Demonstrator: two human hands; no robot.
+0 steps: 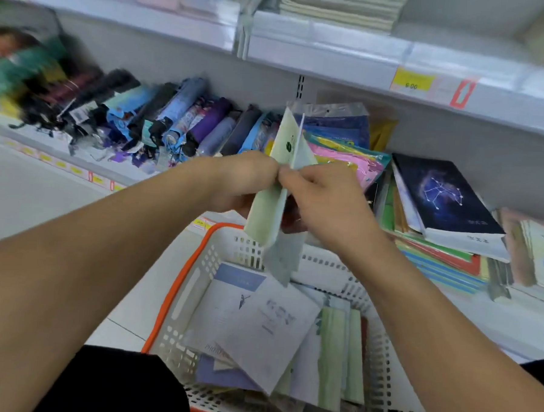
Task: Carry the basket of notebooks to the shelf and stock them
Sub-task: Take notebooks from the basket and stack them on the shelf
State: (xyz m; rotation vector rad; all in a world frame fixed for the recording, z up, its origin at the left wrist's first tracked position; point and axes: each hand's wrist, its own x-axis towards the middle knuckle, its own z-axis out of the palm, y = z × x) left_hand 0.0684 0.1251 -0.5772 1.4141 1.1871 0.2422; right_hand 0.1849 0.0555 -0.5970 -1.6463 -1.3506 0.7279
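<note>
Notebooks [278, 187], pale green and thin, stand on edge between both hands, pinched by the fingers [292, 178] of the right hand [324, 202] and the curled fingers of the left hand [243, 179]. Below the fingers sits the white basket [379, 362] with an orange handle, more notebooks lying inside. Beyond the fingers, the shelf [466, 313] holds stacked books, a dark constellation book [438, 195] on top; folded umbrellas [174, 122] lie farther left.

head view: looking forward and down from the person's head | close over the left hand [243, 185] and right hand [324, 202] | taking in the basket [190, 296] beneath them, the shelf [319, 55] beyond them | no second view overlapping
</note>
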